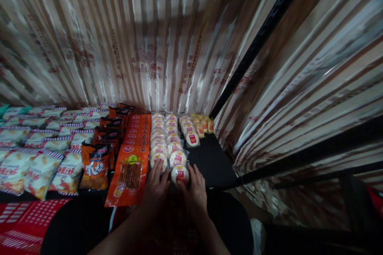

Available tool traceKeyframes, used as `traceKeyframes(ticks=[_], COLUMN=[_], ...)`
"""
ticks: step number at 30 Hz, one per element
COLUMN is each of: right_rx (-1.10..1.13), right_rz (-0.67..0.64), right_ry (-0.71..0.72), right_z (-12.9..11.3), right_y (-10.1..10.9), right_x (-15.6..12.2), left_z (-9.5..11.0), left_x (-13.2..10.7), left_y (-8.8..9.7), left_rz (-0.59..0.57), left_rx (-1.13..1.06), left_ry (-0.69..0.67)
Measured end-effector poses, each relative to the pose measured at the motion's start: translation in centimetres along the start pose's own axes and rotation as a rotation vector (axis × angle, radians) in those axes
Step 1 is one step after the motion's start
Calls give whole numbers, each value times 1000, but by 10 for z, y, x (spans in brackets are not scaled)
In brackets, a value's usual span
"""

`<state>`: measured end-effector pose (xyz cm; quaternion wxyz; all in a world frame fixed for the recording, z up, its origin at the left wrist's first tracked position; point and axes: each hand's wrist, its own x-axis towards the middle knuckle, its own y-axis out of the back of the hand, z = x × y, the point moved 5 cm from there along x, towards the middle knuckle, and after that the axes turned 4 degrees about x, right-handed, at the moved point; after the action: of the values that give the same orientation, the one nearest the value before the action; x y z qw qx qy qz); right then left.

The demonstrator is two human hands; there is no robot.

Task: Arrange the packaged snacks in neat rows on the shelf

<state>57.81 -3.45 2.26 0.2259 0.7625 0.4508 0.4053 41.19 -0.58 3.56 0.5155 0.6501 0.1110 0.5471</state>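
Observation:
Two rows of round white wrapped cakes with red labels run back from the shelf's front edge. My right hand (195,189) is at the front of the right row, its thumb on the foremost wrapped cake (180,174) and its fingers along that cake's right side. My left hand (157,183) lies at the front of the left row, fingers stretched out against the front wrapped cake (158,160). Just left of that hand, a long orange snack packet (131,155) with a clear window lies flat and overhangs the edge.
Orange-black snack bags (95,167) and rows of white snack bags (42,173) fill the left. A shorter cake row (191,138) and small yellowish packs (201,127) sit back right on the black shelf (212,165). Black posts (257,44), pleated curtain (167,40) and red basket (26,223) surround it.

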Motion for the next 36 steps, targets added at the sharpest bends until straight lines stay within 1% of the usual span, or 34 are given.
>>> traceKeyframes(ticks=[2,5,8,11,17,21,23,29,34,36], right_rx=[14,56,79,99,160,207,233,295,303,276], right_rz=[-25,-48,-60,-69,-97,-79,-59,-54,-52,-45], right_ry=[5,22,1,-35,-61,-94,-107,-170,-211,-216], right_z=[5,6,7,10,14,16,18,23,21,20], right_y=[-3,-6,-6,-7,-12,-16,-18,-24,-30,-31], right_x=[-2,-3,0,5,16,22,25,35,46,49], left_z=[9,19,24,26,25,19,16,13,9,8], left_x=[-2,-3,-1,2,6,7,5,-3,-8,-8], left_y=[-2,-5,-8,-12,-19,-21,-23,-32,-34,-31], left_rz=[-62,-162,-216,-219,-119,-74,-83,-189,-221,-202], left_rx=[-11,-19,-17,-32,-30,-19,-18,-55,-103,-113], left_ry=[-34,-69,-77,-79,-46,-57,-58,-74,-88,-92])
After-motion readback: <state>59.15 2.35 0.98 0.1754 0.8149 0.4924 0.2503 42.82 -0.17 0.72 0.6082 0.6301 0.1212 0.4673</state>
